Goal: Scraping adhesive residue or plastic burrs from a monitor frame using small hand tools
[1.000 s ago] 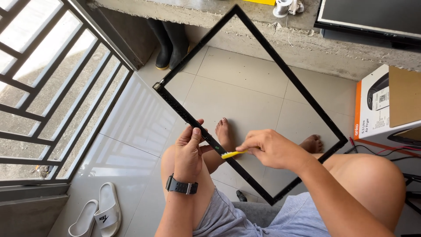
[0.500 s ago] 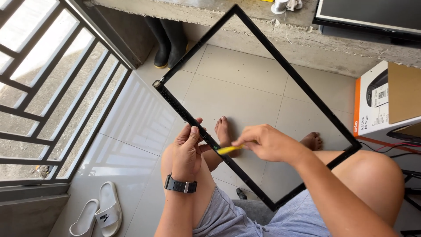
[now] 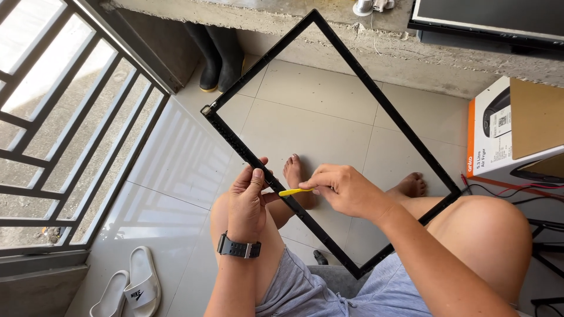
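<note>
Little has been shifted since the earlier frame. The thin black rectangular frame (image 3: 376,111) is being gripped on its lower-left rail by the left hand (image 3: 248,202), above the tiled floor. A small yellow plastic tool (image 3: 295,191) is being pinched by the right hand (image 3: 346,191) fingers against that rail.

Black rectangular frame (image 3: 376,105), yellow tool (image 3: 295,191), black wristwatch (image 3: 238,246), white slippers (image 3: 128,287), grey shorts (image 3: 317,293)
</note>
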